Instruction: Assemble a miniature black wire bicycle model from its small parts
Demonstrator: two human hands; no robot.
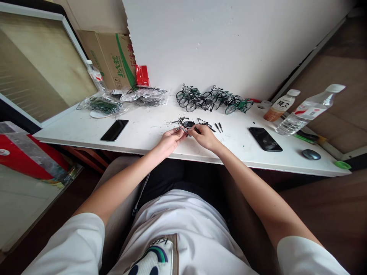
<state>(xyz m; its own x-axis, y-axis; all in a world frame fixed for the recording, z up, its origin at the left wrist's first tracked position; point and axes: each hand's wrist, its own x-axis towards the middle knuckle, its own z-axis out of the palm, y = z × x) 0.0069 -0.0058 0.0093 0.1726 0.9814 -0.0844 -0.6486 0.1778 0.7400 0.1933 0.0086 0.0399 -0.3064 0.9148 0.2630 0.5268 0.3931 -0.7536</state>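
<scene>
1. Silvery metal piece (pixel 185 131): over white tabletop (pixel 235 151), near its front edge; flat black phone (pixel 114 130) well apart leftward.
2. Left hand (pixel 171 140): fingertips pinching the piece, which looks thin, shiny; detail too small.
3. Right hand (pixel 204 136): fingers bent close beside it; can't tell its grip.
4. Two slim black rods (pixel 220 127): near right hand.

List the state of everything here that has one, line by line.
Left hand: pinching small part
Right hand: curled beside it, grip unclear
Loose parts: lying on the table
Bikes: assembled-looking, close together
Bagged parts: in clear plastic
Left phone: flat, unlit
Right phone: flat, unlit
Brown bottle: capped
Far-right bottle: capped, part-full
</scene>
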